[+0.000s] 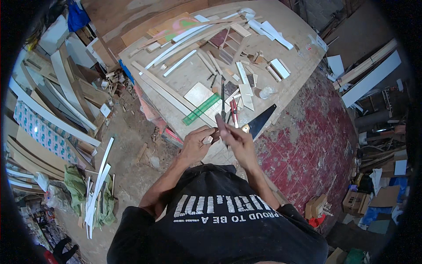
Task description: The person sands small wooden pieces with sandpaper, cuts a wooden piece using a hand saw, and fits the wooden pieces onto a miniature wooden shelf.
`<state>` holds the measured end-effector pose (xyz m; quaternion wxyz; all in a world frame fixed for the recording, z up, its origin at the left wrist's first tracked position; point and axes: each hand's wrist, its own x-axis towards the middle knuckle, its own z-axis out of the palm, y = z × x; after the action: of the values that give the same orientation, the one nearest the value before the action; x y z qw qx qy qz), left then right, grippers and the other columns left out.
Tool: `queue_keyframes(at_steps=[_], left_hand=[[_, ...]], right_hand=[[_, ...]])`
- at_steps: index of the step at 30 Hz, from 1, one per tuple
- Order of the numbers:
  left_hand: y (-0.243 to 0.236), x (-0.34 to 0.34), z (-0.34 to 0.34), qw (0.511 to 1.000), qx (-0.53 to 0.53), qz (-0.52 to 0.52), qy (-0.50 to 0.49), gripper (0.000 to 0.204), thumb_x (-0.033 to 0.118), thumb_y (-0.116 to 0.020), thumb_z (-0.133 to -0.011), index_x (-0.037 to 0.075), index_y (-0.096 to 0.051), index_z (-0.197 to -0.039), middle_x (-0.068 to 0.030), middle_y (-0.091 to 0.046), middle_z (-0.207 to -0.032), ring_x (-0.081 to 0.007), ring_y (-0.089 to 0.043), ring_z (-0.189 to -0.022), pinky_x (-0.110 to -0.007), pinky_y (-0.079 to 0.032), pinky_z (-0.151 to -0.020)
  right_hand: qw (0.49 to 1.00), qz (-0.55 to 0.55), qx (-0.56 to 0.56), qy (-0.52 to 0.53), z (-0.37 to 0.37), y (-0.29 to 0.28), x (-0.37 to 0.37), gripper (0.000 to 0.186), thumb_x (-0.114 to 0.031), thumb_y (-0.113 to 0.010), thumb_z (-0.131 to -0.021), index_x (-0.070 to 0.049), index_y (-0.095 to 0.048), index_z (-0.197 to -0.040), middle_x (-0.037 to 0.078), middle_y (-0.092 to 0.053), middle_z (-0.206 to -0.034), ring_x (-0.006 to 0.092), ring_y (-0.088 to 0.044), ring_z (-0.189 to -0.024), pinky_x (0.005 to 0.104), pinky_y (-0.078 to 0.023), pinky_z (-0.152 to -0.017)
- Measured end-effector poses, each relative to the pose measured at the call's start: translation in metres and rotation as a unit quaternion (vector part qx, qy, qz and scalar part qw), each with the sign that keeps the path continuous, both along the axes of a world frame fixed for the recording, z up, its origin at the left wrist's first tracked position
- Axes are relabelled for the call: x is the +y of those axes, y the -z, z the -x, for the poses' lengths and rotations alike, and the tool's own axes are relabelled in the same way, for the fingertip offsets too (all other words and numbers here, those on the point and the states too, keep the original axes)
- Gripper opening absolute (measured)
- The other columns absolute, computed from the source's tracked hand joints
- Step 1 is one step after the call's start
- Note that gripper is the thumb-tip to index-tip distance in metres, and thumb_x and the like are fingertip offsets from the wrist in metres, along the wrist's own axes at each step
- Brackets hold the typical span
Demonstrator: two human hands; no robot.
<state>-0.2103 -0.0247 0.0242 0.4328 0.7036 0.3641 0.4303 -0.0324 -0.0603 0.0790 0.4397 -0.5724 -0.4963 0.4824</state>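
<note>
At the near edge of the table, my left hand [197, 144] is closed around a small pale piece of wood [207, 140]. Close on its right, my right hand [241, 144] grips a flat reddish-brown strip [221, 125], smeared by motion, whose exact kind I cannot make out. The strip stands up beside the wood piece; whether they touch is unclear. Just beyond my hands lie a green see-through ruler [201, 109], a red-handled hand tool [234, 112] and a long thin dark tool [223, 94]. A handsaw [262, 120] with a dark blade rests right of my right hand.
The wooden table [281, 66] carries many wood strips, offcuts and a small slatted wooden frame [231, 46]. A crumpled clear plastic piece [266, 92] lies near its right edge. Curved boards [57, 114] lean at left, and white strips [99, 193] stand over the littered floor.
</note>
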Motion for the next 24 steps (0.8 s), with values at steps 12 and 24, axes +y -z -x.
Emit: queue_keyframes(at_steps=[12, 24], left_hand=[[-0.007, 0.001, -0.008, 0.994, -0.078, 0.07, 0.039, 0.026, 0.009, -0.068, -0.091, -0.004, -0.064, -0.114, -0.0085, -0.066, -0.09, -0.0186, -0.062, -0.082, -0.028, -0.049, -0.079], [-0.028, -0.008, -0.005, 0.912, -0.246, 0.329, -0.008, 0.024, 0.027, -0.055, -0.102, 0.004, -0.061, -0.106, 0.0009, -0.058, -0.066, -0.0029, -0.043, -0.052, -0.02, -0.033, -0.044]], right_hand=[[1.0, -0.002, -0.027, -0.006, -0.006, 0.005, 0.034, 0.042, -0.026, -0.064, -0.093, 0.007, -0.065, -0.121, -0.001, -0.06, -0.081, 0.007, -0.049, -0.073, 0.0221, -0.039, -0.065], [0.978, -0.037, 0.206, 0.021, 0.005, 0.001, 0.012, 0.044, -0.017, -0.062, -0.096, 0.007, -0.055, -0.132, 0.012, -0.061, -0.125, 0.0176, -0.057, -0.111, 0.0303, -0.043, -0.098]])
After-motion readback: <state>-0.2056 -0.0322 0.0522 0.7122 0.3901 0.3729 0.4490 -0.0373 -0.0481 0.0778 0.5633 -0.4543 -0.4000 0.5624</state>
